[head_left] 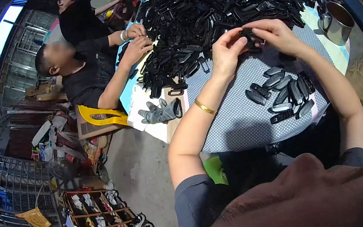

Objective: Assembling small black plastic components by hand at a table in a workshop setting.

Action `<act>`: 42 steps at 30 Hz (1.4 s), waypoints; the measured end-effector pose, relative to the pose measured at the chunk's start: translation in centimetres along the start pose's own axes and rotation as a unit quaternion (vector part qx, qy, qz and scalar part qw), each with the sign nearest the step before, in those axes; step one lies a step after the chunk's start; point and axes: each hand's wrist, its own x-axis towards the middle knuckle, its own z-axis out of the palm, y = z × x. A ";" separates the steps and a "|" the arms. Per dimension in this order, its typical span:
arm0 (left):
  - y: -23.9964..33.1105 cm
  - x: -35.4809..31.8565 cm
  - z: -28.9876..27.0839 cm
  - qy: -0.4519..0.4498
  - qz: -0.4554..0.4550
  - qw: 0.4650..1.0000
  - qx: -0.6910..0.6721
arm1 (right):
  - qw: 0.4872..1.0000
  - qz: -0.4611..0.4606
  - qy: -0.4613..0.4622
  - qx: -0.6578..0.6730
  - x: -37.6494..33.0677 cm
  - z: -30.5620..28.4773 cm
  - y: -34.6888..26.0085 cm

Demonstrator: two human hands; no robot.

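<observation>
My left hand [225, 51] and my right hand [275, 34] meet over the table and pinch one small black plastic part [249, 37] between their fingertips. A gold bangle [204, 107] circles my left wrist. Just beyond the hands rises a big heap of black plastic parts [216, 3]. Near my right forearm lies a small neat group of black and grey pieces [282, 92] on the dotted grey tablecloth [240, 123].
A metal mug [337, 21] stands at the table's right edge. A grey work glove [161, 113] lies on the left corner. Another person's hands [136, 42] work at the heap from the left, more people behind. A shoe rack [106, 223] and wire racks stand on the floor at left.
</observation>
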 end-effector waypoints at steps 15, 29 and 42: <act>-1.1 -0.1 0.8 0.011 -0.015 0.994 -0.109 | 0.923 -0.241 0.147 -0.260 -0.4 1.7 0.4; 0.9 0.0 -0.4 -0.067 0.060 0.995 -0.034 | 0.986 -0.057 0.045 -0.148 -0.9 1.7 0.1; 3.6 -1.1 -3.7 -0.160 0.027 0.725 0.670 | 0.896 0.052 -0.336 -0.286 -0.4 -1.7 -0.8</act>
